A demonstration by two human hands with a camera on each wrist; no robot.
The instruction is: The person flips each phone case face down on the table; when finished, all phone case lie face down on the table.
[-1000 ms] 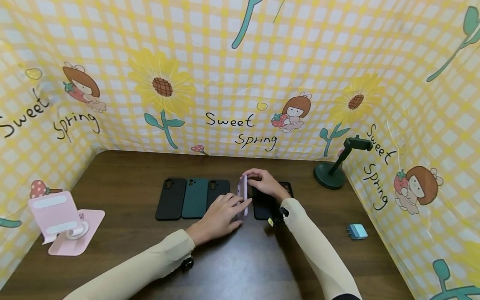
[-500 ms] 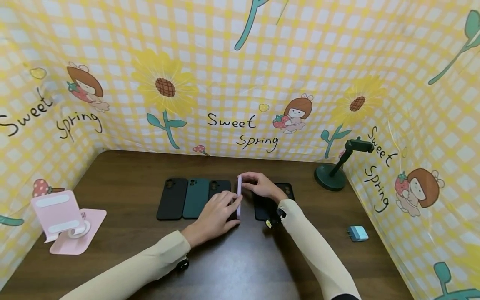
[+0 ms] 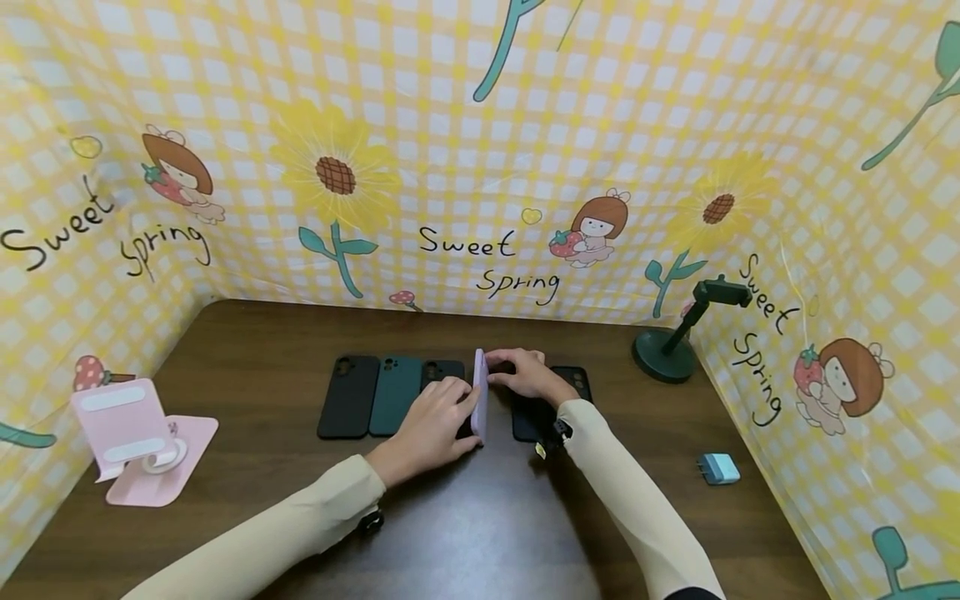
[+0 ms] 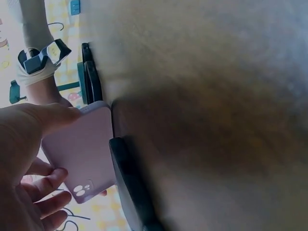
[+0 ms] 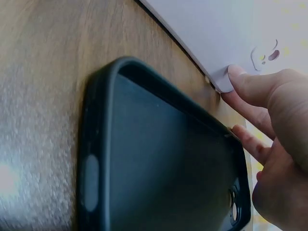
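Observation:
A lavender phone case (image 3: pixel 481 404) stands on its long edge on the table, between both hands. My left hand (image 3: pixel 431 417) grips it, thumb at the near end and fingers along the upper edge, as the left wrist view of the case (image 4: pixel 89 154) shows. With thumb and finger, my right hand (image 3: pixel 527 375) pinches its far corner, near the camera cutout. Left of it lie a black case (image 3: pixel 348 400), a teal case (image 3: pixel 393 398) and a dark case (image 3: pixel 442 369), partly hidden by my left hand. Under my right wrist, another black case (image 5: pixel 163 163) lies hollow side up.
A pink phone stand (image 3: pixel 120 417) is at the left of the wooden table (image 3: pixel 450 542). A dark green stand (image 3: pixel 665 354) with a round base stands at the back right. A light blue charger plug (image 3: pixel 720 468) lies near the right edge. Checked cloth encloses the back and sides.
The lavender case has shifted slightly left toward the row of cases and tilted, so its right face now shows. Both hands have moved along with it. The head view has shifted a little.

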